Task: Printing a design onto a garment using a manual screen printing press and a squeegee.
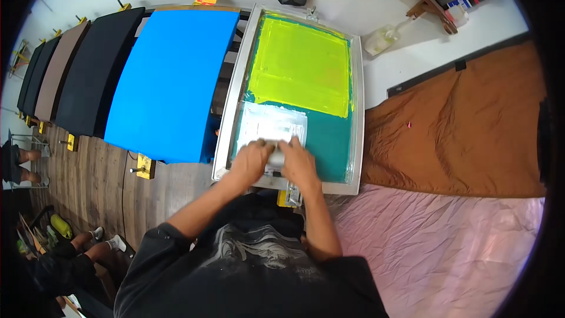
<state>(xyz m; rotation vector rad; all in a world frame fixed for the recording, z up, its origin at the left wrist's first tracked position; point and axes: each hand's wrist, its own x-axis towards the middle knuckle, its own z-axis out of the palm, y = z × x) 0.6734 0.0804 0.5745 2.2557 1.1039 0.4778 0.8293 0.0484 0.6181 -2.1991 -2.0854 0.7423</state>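
1. In the head view, the room had a white wall, a plank floor (pixel 97 182) and a row of cloth-covered boards at left, the blue board (pixel 173 82) nearest and a black board (pixel 97 70) beyond it.
2. Right of the blue board lay the screen (pixel 358 118), a pale metal frame around green mesh (pixel 326 147). A yellow-green patch (pixel 303 65) filled most of its far half; a white patch (pixel 272 119) lay at near left.
3. A brown sheet (pixel 459 129) and a pink sheet (pixel 441 247) spread to the right, the pink one nearer the wearer.
4. The left hand (pixel 252 162) and right hand (pixel 299 165) met over the near part of the white patch, on a pale tool, apparently a squeegee (pixel 276 156), blurred and mostly covered.
5. Both hands looked curled around its top from either side; how firmly they pinched could not be told.
6. The step in hand seemed to be working white ink over the mesh, direction unclear. The next move would likely call for a level blade, even pressure from both hands, and clearance from the yellow-green patch.
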